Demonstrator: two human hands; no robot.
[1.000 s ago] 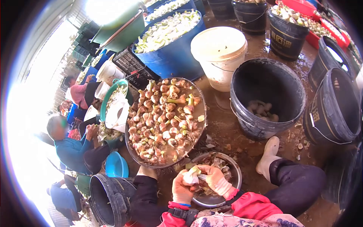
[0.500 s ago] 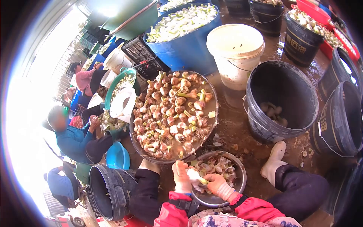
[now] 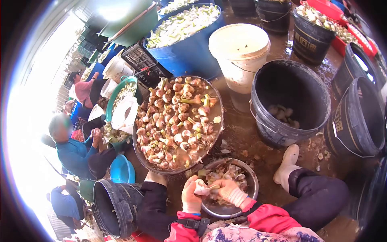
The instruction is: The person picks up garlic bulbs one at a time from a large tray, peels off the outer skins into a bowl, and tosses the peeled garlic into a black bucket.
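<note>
A garlic bulb [image 3: 201, 188] with pale skin is held in my left hand [image 3: 189, 197], its fingers wrapped round it. My right hand [image 3: 228, 191], in an orange glove like the left one, pinches the stem side of the same bulb. Both hands are over the near left part of a metal bowl [image 3: 253, 181] of loose peels [image 3: 230, 172]. Just beyond them stands a wide round tub [image 3: 221, 121] full of unpeeled garlic bulbs [image 3: 173, 121] with purplish skins and cut stems, some lying in murky water.
A black bucket [image 3: 262, 125] with a few bulbs inside stands right of the tub, and a white bucket [image 3: 238, 60] behind it. Another black bucket [image 3: 121, 205] is at my left leg. Several people sit at the left, one in a teal top [image 3: 74, 155]. More black buckets line the right.
The view has shifted slightly. My right hand has moved up and closer to my left hand, and its fingers now cover more of the bulb's stem.
</note>
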